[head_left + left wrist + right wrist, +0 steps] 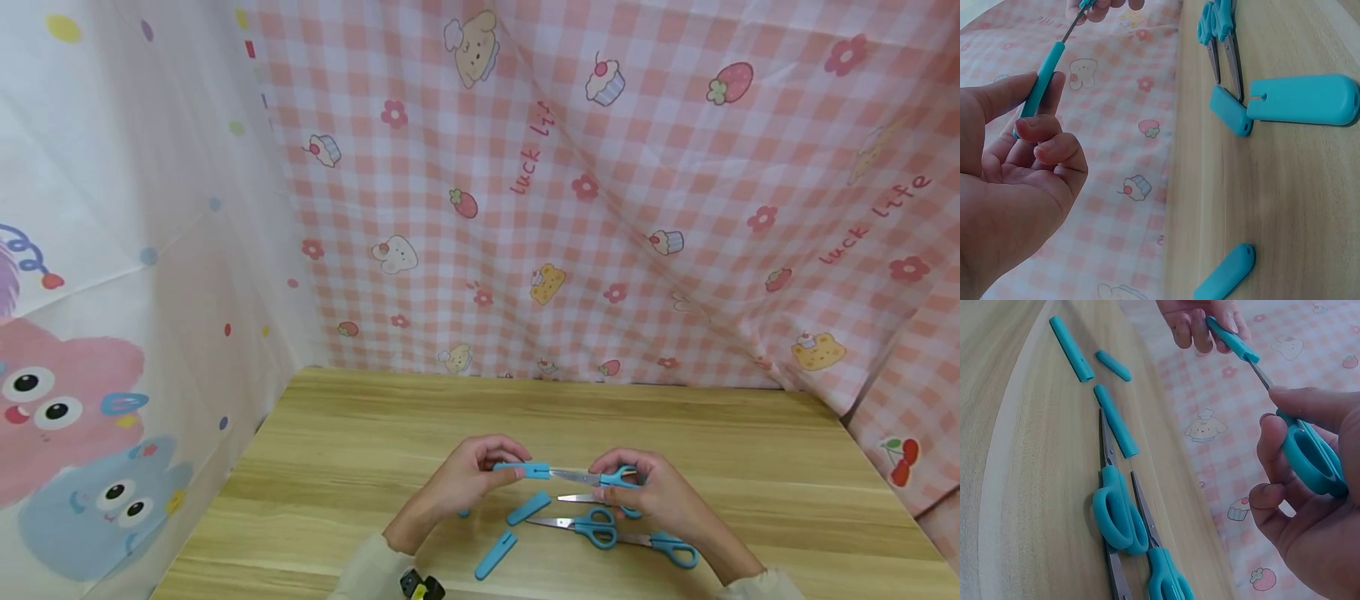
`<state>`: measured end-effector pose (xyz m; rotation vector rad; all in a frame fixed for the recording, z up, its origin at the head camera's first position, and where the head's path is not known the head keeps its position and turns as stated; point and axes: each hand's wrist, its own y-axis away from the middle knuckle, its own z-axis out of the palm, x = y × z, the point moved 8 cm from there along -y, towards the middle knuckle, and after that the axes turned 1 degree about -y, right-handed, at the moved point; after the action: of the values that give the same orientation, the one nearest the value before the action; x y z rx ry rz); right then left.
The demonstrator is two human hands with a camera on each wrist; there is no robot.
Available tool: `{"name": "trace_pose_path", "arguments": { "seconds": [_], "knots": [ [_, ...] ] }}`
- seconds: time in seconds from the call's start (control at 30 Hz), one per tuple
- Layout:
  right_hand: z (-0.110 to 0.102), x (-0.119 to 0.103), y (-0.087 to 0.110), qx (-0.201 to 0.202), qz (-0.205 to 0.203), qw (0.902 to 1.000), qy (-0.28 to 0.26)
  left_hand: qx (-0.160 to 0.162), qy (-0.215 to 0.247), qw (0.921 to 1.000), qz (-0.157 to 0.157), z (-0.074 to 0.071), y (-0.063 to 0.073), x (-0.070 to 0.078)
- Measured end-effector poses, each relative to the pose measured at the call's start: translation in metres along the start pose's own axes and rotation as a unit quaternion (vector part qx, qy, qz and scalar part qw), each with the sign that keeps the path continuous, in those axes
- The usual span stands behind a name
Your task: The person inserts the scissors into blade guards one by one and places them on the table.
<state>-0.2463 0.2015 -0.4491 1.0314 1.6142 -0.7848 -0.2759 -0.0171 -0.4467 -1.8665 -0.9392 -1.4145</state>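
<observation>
My left hand point(471, 473) pinches a turquoise blade cover point(536, 471) between thumb and fingers. Held in my right hand point(660, 492) is a pair of scissors point(1310, 459) with turquoise handles, the blades closed together. Their tip meets the cover's slotted mouth, and the outer end of the blades is hidden there. In the left wrist view, cover point(1041, 84) and blades line up, raised above the table. Below the hands lie three more turquoise scissors, one of them point(592, 527) nearest the middle, another point(673, 550) to the right, the third point(1163, 569) partly behind my right hand in the head view.
Three loose covers lie on the wooden table point(360, 467): one point(529, 507) by the scissors tips, one point(497, 556) nearer me, and one point(1227, 272) mostly behind my left hand in the head view. A pink checked cloth point(525, 250) hangs behind the table.
</observation>
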Motion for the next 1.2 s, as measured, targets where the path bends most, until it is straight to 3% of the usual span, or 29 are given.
{"name": "trace_pose_path", "arguments": {
  "seconds": [0.2, 0.53, 1.2],
  "knots": [
    [0.001, -0.006, 0.000, -0.006, -0.034, 0.9994, -0.003, -0.007, 0.001, 1.0000, -0.001, 0.002, 0.001, 0.001],
    [0.003, -0.011, -0.001, -0.017, -0.051, 0.9983, -0.020, -0.009, 0.002, 1.0000, 0.001, 0.003, 0.002, 0.003],
    [0.005, -0.018, -0.004, -0.002, -0.068, 0.9976, -0.015, 0.001, 0.001, 1.0000, 0.001, 0.004, 0.000, 0.005]
  ]
}}
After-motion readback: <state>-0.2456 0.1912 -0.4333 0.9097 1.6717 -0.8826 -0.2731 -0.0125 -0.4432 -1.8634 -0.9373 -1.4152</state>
